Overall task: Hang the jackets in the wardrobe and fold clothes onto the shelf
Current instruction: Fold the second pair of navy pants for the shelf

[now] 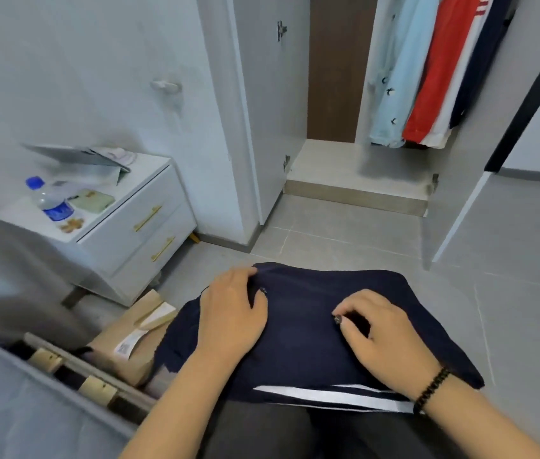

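Navy-blue soft cloth garment with white stripes [311,332] lies across the seated person's lap, facing the open white wardrobe [354,167]. Left hand [232,309] pinches its far edge with curled fingers; right hand [374,329] bunches the cloth mid-panel, its grip also curled. To fold well, I judge both hands should smooth the limp, creasing fabric flat and match the edges before doubling it. Hung shirts show smooth, thin cloth.

Grey tiled floor [344,233]; pale walls [80,61]; white two-drawer nightstand [149,226] left, brass handles.
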A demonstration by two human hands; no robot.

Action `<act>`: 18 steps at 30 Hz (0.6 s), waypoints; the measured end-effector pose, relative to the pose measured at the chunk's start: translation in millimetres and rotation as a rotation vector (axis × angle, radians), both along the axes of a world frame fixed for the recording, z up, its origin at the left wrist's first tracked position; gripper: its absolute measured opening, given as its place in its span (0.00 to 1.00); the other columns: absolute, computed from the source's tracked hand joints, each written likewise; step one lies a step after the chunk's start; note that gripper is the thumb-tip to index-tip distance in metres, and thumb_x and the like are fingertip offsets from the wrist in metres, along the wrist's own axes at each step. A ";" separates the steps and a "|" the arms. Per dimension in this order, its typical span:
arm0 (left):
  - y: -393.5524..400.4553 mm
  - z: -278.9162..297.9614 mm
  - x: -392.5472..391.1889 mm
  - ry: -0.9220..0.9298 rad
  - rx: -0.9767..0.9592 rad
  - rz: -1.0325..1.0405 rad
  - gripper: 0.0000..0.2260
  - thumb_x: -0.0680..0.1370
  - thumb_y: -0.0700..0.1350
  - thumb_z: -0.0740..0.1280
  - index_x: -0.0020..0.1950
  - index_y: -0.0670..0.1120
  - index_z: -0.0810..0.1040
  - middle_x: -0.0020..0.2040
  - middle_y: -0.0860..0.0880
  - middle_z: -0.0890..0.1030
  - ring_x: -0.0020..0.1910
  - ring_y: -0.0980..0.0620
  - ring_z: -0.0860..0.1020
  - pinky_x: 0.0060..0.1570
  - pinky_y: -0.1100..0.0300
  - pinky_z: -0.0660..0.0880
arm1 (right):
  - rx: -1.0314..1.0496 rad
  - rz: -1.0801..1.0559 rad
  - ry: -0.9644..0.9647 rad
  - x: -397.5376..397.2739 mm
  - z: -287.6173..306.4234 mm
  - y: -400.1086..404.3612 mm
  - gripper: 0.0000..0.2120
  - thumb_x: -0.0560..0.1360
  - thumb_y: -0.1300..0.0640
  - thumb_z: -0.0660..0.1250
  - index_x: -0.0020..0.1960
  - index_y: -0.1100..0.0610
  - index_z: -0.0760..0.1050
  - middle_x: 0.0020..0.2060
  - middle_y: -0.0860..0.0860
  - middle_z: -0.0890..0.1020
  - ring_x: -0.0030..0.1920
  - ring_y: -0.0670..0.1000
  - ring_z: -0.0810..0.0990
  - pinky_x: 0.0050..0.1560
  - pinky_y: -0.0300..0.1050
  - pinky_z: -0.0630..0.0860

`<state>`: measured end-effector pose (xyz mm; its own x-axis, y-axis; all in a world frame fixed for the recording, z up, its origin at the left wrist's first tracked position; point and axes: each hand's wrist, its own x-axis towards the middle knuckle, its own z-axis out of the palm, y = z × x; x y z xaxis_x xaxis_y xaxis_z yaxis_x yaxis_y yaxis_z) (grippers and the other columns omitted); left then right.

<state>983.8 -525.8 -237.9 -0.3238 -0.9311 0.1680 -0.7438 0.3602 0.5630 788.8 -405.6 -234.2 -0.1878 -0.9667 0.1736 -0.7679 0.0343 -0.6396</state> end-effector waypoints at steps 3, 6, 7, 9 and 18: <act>2.3 -19.6 54.3 0.141 0.291 0.306 0.20 0.77 0.54 0.64 0.67 0.49 0.72 0.63 0.51 0.77 0.62 0.49 0.75 0.58 0.54 0.71 | -0.005 0.244 0.070 47.5 8.6 -11.8 0.05 0.75 0.53 0.66 0.50 0.50 0.78 0.48 0.39 0.76 0.53 0.40 0.73 0.58 0.37 0.70; -2.4 -38.0 83.4 0.294 0.768 0.453 0.29 0.74 0.62 0.66 0.67 0.44 0.74 0.63 0.45 0.79 0.59 0.45 0.78 0.60 0.51 0.74 | 0.016 0.388 0.205 79.5 8.2 -18.0 0.16 0.75 0.42 0.60 0.58 0.47 0.77 0.55 0.38 0.73 0.59 0.40 0.69 0.60 0.35 0.66; -2.1 -40.3 87.6 0.394 0.926 0.456 0.29 0.72 0.63 0.67 0.66 0.47 0.75 0.60 0.46 0.81 0.58 0.46 0.79 0.60 0.50 0.75 | 0.022 0.409 0.244 85.6 8.2 -20.4 0.20 0.75 0.39 0.57 0.61 0.46 0.75 0.57 0.37 0.72 0.60 0.39 0.68 0.61 0.34 0.64; -1.5 -43.3 94.1 0.589 1.148 0.423 0.25 0.69 0.63 0.71 0.60 0.50 0.79 0.52 0.47 0.85 0.52 0.46 0.83 0.57 0.49 0.79 | 0.036 0.432 0.290 92.9 9.1 -25.7 0.25 0.73 0.34 0.54 0.64 0.44 0.73 0.59 0.36 0.70 0.62 0.38 0.65 0.62 0.35 0.64; -30.1 -33.7 118.3 0.991 1.115 0.305 0.12 0.67 0.47 0.78 0.47 0.42 0.85 0.47 0.44 0.86 0.42 0.50 0.84 0.42 0.57 0.82 | 0.018 0.471 0.403 103.5 12.3 -23.1 0.32 0.67 0.32 0.62 0.66 0.47 0.73 0.60 0.39 0.70 0.62 0.40 0.69 0.61 0.37 0.66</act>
